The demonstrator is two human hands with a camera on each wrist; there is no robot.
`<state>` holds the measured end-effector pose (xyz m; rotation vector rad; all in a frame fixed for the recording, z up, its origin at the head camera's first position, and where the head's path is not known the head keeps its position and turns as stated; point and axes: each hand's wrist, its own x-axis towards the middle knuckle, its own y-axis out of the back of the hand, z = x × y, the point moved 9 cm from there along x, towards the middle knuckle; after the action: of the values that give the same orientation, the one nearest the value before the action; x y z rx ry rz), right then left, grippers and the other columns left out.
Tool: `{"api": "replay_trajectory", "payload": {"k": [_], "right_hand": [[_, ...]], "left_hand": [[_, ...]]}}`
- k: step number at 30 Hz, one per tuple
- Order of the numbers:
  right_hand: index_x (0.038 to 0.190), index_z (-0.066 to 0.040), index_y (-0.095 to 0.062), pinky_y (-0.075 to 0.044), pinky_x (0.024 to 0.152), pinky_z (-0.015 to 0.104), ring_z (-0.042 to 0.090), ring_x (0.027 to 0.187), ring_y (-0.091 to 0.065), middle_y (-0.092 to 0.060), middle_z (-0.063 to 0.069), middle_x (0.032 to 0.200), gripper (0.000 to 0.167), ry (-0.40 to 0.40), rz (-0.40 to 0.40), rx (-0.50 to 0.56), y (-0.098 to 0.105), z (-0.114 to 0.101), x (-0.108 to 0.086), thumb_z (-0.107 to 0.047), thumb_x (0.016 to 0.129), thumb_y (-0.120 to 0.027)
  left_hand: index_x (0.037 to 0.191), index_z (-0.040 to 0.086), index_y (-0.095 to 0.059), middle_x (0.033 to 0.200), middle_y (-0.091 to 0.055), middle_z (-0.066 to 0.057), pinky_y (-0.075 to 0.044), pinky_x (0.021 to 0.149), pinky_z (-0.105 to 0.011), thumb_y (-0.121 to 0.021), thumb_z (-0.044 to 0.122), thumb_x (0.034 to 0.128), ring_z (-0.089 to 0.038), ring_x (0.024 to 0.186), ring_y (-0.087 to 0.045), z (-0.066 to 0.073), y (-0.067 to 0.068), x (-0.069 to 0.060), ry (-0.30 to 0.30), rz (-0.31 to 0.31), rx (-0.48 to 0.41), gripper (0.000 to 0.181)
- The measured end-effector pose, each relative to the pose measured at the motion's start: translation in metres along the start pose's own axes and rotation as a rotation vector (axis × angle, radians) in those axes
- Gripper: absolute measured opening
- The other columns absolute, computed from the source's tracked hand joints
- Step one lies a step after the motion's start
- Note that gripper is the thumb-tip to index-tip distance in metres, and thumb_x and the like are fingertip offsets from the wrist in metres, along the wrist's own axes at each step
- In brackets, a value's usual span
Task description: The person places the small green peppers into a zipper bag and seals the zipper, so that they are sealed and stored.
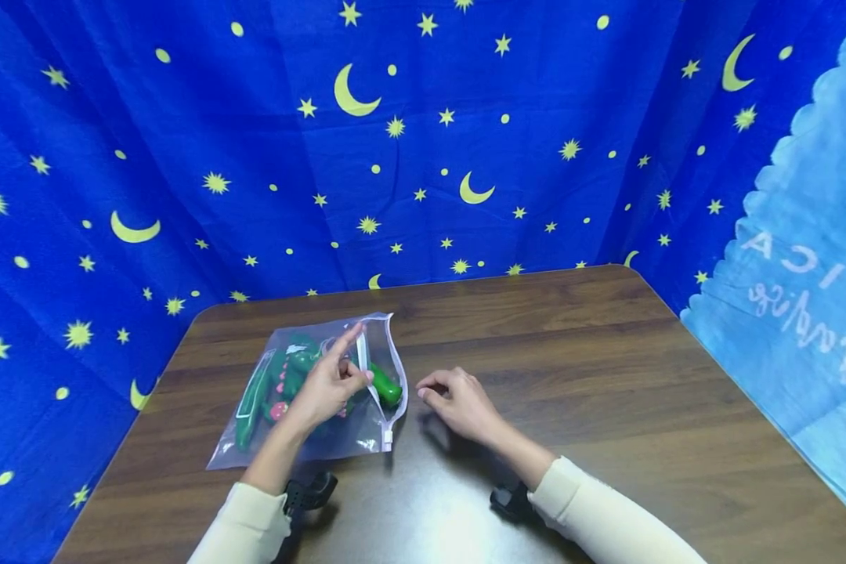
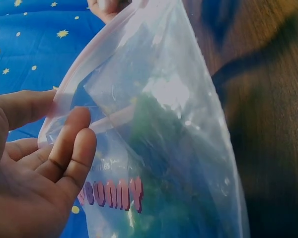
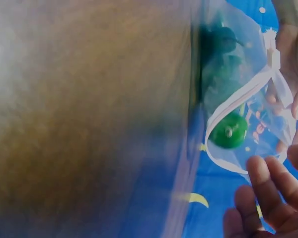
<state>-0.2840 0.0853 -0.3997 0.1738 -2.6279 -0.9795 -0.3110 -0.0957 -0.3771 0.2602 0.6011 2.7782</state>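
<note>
A clear zip bag with a white zipper edge lies on the left of the table, its mouth held apart on the right side. My left hand pinches the upper layer at the mouth between thumb and fingers, the index finger stretched out. Inside the bag are several green things, partly blurred by the plastic. One glossy green rounded piece lies just within the mouth; its kind is unclear. The right hand hovers right of the mouth, fingers loosely bent, holding nothing. The white zipper slider sits at the near corner.
Brown wooden table extends to the right of both hands. Behind it hangs a blue curtain with yellow moons and stars. A light blue cloth hangs at the right. Pink lettering marks the bag in the left wrist view.
</note>
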Motion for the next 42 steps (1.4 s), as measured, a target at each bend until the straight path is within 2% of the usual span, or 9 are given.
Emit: {"api": "replay_trajectory", "payload": {"k": [4, 9, 15, 17, 22, 27, 31, 38, 42], "right_hand": [[0.1, -0.014, -0.071, -0.048, 0.079, 0.033, 0.016, 0.087, -0.06, -0.072, -0.002, 0.094, 0.016, -0.006, -0.04, 0.01, -0.007, 0.001, -0.001, -0.022, 0.088, -0.063], [0.108, -0.007, -0.067, -0.051, 0.088, 0.038, 0.021, 0.096, -0.064, -0.071, 0.005, 0.102, 0.022, -0.017, -0.041, 0.099, -0.013, 0.003, 0.005, -0.016, 0.088, -0.062], [0.113, 0.001, -0.062, -0.053, 0.089, 0.035, 0.025, 0.097, -0.066, -0.069, 0.013, 0.105, 0.026, -0.043, -0.082, 0.257, -0.024, 0.0, 0.015, -0.007, 0.088, -0.058], [0.114, 0.002, -0.061, -0.053, 0.09, 0.035, 0.027, 0.099, -0.066, -0.068, 0.015, 0.107, 0.027, -0.052, -0.097, 0.295, -0.029, -0.002, 0.016, -0.006, 0.088, -0.057], [0.115, 0.003, -0.06, -0.054, 0.089, 0.036, 0.03, 0.1, -0.065, -0.067, 0.018, 0.109, 0.028, -0.043, -0.106, 0.337, -0.037, -0.008, 0.02, -0.006, 0.089, -0.058], [0.117, 0.004, -0.059, -0.053, 0.091, 0.036, 0.032, 0.101, -0.065, -0.066, 0.02, 0.112, 0.028, -0.044, -0.115, 0.381, -0.045, -0.013, 0.025, -0.002, 0.089, -0.055], [0.119, 0.007, -0.056, -0.053, 0.092, 0.037, 0.035, 0.104, -0.064, -0.064, 0.024, 0.115, 0.031, -0.035, -0.113, 0.415, -0.049, -0.014, 0.029, 0.004, 0.088, -0.051], [0.119, 0.017, -0.05, -0.048, 0.096, 0.051, 0.048, 0.111, -0.056, -0.056, 0.035, 0.119, 0.035, -0.017, -0.128, 0.442, -0.03, -0.051, 0.025, 0.012, 0.086, -0.047], [0.121, 0.017, -0.05, -0.048, 0.095, 0.052, 0.047, 0.11, -0.057, -0.057, 0.035, 0.119, 0.036, -0.021, -0.138, 0.429, -0.033, -0.048, 0.028, 0.011, 0.086, -0.048]], "left_hand": [[0.151, 0.02, -0.023, 0.076, -0.059, -0.013, -0.039, 0.035, -0.024, -0.064, 0.003, 0.0851, -0.005, 0.052, -0.045, -0.001, 0.001, -0.001, 0.011, 0.014, 0.02, 0.079], [0.151, 0.021, -0.024, 0.075, -0.059, -0.012, -0.041, 0.035, -0.027, -0.064, 0.003, 0.0851, -0.006, 0.052, -0.046, -0.002, 0.002, -0.002, 0.019, 0.015, 0.021, 0.079], [0.15, 0.026, -0.024, 0.074, -0.057, -0.012, -0.045, 0.035, -0.035, -0.065, 0.005, 0.0858, -0.012, 0.051, -0.046, -0.001, 0.002, -0.003, 0.037, 0.011, 0.001, 0.079], [0.15, 0.027, -0.024, 0.074, -0.056, -0.01, -0.044, 0.035, -0.033, -0.065, 0.005, 0.0859, -0.011, 0.05, -0.045, 0.0, 0.002, -0.003, 0.041, 0.01, -0.006, 0.079], [0.15, 0.025, -0.025, 0.071, -0.054, -0.007, -0.042, 0.035, -0.029, -0.064, 0.004, 0.0856, -0.007, 0.049, -0.044, 0.002, 0.003, -0.003, 0.031, 0.008, -0.019, 0.078], [0.15, 0.024, -0.025, 0.071, -0.054, -0.007, -0.045, 0.036, -0.037, -0.064, 0.003, 0.0854, -0.014, 0.049, -0.048, 0.001, 0.003, -0.004, 0.026, 0.0, -0.029, 0.078], [0.15, 0.026, -0.025, 0.071, -0.054, -0.007, -0.046, 0.037, -0.038, -0.065, 0.003, 0.0849, -0.018, 0.05, -0.049, 0.001, 0.002, -0.005, 0.031, -0.007, -0.035, 0.08], [0.15, 0.023, -0.025, 0.071, -0.055, -0.008, -0.044, 0.034, -0.036, -0.065, 0.002, 0.0842, -0.014, 0.048, -0.047, 0.0, 0.002, -0.007, 0.016, -0.002, -0.034, 0.08], [0.15, 0.025, -0.025, 0.071, -0.054, -0.007, -0.045, 0.035, -0.037, -0.064, 0.002, 0.0851, -0.015, 0.048, -0.047, -0.003, 0.002, -0.006, 0.031, -0.005, -0.023, 0.079]]}}
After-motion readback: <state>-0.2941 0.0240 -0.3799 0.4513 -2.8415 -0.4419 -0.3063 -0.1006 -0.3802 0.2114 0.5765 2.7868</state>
